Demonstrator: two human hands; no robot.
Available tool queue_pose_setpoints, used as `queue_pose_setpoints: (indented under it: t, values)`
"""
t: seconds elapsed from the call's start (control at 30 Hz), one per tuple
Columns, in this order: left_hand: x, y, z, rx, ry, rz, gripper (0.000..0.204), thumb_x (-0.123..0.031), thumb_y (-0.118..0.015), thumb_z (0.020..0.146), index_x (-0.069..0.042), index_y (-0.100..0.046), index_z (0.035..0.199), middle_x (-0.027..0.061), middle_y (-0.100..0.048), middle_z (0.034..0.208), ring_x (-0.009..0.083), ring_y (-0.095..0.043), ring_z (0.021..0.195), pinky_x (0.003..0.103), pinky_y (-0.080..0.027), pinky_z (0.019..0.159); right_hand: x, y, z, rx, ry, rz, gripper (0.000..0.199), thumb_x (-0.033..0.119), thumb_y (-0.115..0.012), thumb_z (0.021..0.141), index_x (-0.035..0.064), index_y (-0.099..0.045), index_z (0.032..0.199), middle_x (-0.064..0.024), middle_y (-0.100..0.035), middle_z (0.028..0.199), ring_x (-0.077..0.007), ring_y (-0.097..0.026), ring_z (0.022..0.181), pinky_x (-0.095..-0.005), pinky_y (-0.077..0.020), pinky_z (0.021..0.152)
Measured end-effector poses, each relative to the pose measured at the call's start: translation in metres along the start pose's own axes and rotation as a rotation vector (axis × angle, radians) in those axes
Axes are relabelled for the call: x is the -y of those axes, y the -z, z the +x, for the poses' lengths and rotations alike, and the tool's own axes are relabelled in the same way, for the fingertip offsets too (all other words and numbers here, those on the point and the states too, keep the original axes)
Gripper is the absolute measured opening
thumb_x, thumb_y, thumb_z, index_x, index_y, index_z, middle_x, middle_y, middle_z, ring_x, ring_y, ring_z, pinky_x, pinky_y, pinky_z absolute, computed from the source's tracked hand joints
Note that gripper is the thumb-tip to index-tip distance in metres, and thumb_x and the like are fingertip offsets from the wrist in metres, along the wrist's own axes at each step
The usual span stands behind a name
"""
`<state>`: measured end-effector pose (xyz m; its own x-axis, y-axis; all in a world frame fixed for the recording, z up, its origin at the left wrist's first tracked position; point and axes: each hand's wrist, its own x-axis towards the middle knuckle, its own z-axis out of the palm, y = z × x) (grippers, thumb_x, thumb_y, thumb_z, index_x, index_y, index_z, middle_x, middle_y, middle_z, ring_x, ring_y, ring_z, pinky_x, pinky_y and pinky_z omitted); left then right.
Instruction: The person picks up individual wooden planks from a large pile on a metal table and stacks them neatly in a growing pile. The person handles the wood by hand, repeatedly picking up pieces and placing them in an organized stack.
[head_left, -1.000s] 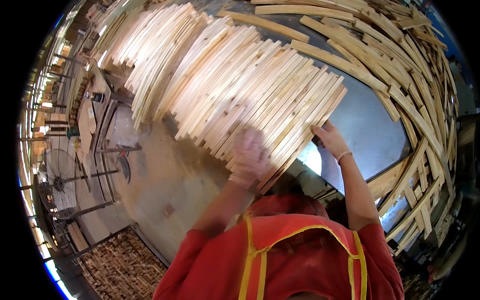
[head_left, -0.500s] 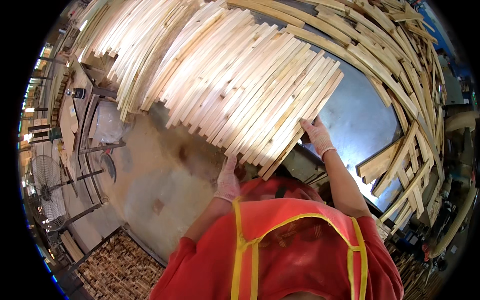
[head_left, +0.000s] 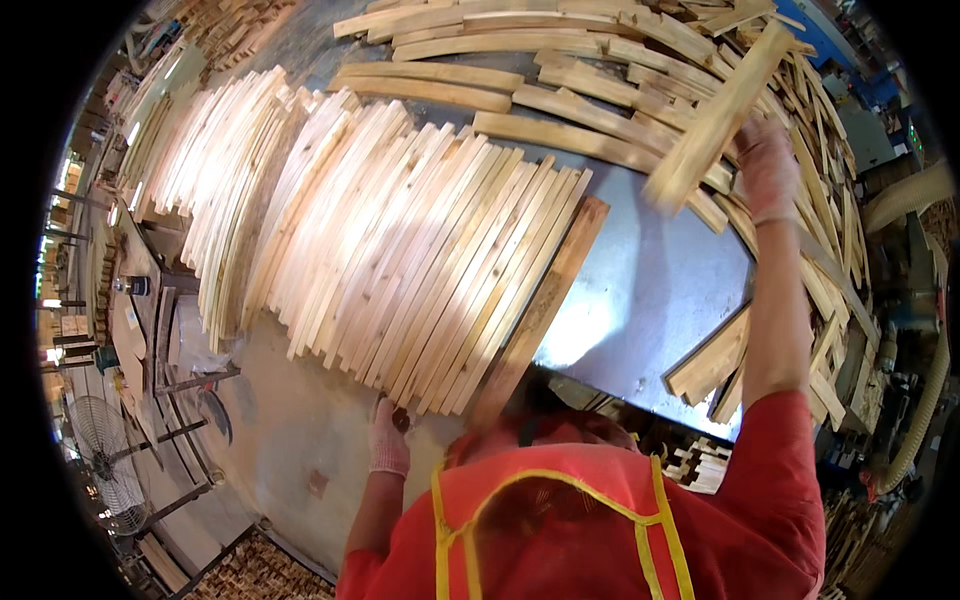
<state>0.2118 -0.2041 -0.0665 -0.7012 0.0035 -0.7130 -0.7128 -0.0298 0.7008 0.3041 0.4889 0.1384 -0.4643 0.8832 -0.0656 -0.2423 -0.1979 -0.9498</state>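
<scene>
My right hand (head_left: 768, 175), in a pale knit glove, is closed on a wooden board (head_left: 715, 120), raised and blurred by motion. It is above the loose lumber at the far right. My left hand (head_left: 388, 440), gloved too, is at the near ends of the long row of pale wooden strips (head_left: 400, 260), its fingers curled against them and partly hidden. The strips lie side by side. Along the row's right side, slightly apart, is a darker brown board (head_left: 545, 310), its near end blurred.
Loose boards (head_left: 580, 45) are heaped along the far and right sides of the grey metal table (head_left: 640, 290). Some short boards (head_left: 710, 360) lie at its right. To the left are a caged fan (head_left: 105, 460) and a metal frame (head_left: 195, 385). Stacked wood blocks (head_left: 265, 575) stand at lower left.
My right hand has left the row's right edge and swung far right, now with a board in it. My left hand remains at the near strip ends. The whole view has shifted.
</scene>
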Motion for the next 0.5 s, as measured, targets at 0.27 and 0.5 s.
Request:
queue_pose_setpoints:
  t: [0.27, 0.5]
  values:
    - [-0.031, -0.046, 0.019, -0.195, -0.036, -0.408, 0.041, -0.048, -0.06, 0.105, -0.015, -0.063, 0.13, 0.0064, -0.065, 0.114, 0.025, -0.064, 0.104, 0.041, -0.052, 0.087, -0.161, 0.029, -0.081, 0.296, 0.013, -0.95, 0.037, 0.028, -0.063, 0.099, 0.0066, -0.062, 0.13, -0.0172, -0.071, 0.107, -0.0314, -0.068, 0.108, -0.0433, -0.0496, 0.108]
    - [0.025, -0.033, -0.005, 0.015, 0.113, -0.158, 0.049, -0.041, -0.062, 0.104, -0.001, -0.065, 0.132, 0.0105, -0.07, 0.117, 0.0234, -0.067, 0.094, 0.034, -0.053, 0.077, -0.234, -0.053, -0.209, 0.213, -0.226, -0.152, 0.085, 0.012, -0.075, 0.097, 0.0034, -0.031, 0.169, -0.0183, -0.045, 0.166, -0.0317, -0.041, 0.153, -0.0407, -0.0331, 0.127]
